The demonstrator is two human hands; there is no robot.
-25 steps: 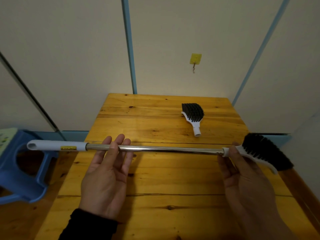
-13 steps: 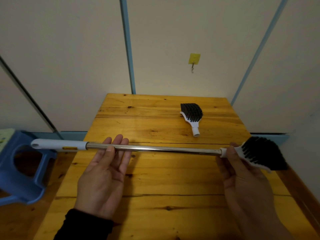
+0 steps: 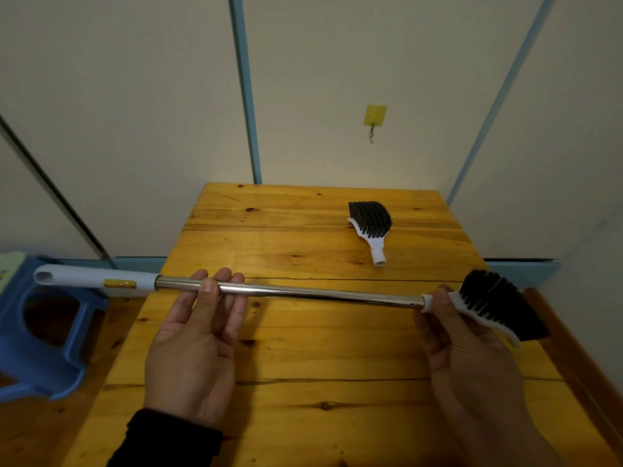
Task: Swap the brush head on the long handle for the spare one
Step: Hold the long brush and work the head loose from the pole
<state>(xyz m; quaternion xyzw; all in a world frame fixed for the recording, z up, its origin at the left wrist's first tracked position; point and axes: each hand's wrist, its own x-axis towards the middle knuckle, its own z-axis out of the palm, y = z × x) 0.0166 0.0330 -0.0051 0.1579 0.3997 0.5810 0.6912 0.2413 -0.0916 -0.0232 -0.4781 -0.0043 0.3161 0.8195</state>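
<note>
A long handle [image 3: 320,293] with a steel shaft and a white grip at its left end lies level above the wooden table [image 3: 303,348]. My left hand [image 3: 195,342] holds the shaft from below, thumb over it, near the white grip. A brush head [image 3: 495,306] with black bristles and a white back sits on the handle's right end. My right hand [image 3: 462,348] grips that head at its white neck. The spare brush head [image 3: 371,227], same black and white, lies on the table's far right part, socket toward me.
A blue plastic stool [image 3: 37,338] stands on the floor left of the table, under the handle's white end. A yellow wall hook [image 3: 374,119] hangs on the panelled wall behind. A wooden rail [image 3: 580,372] runs along the table's right side.
The mounted brush head has turned about the handle's axis in my right hand, so its bristles show at a different angle. Both hands keep their places on the handle.
</note>
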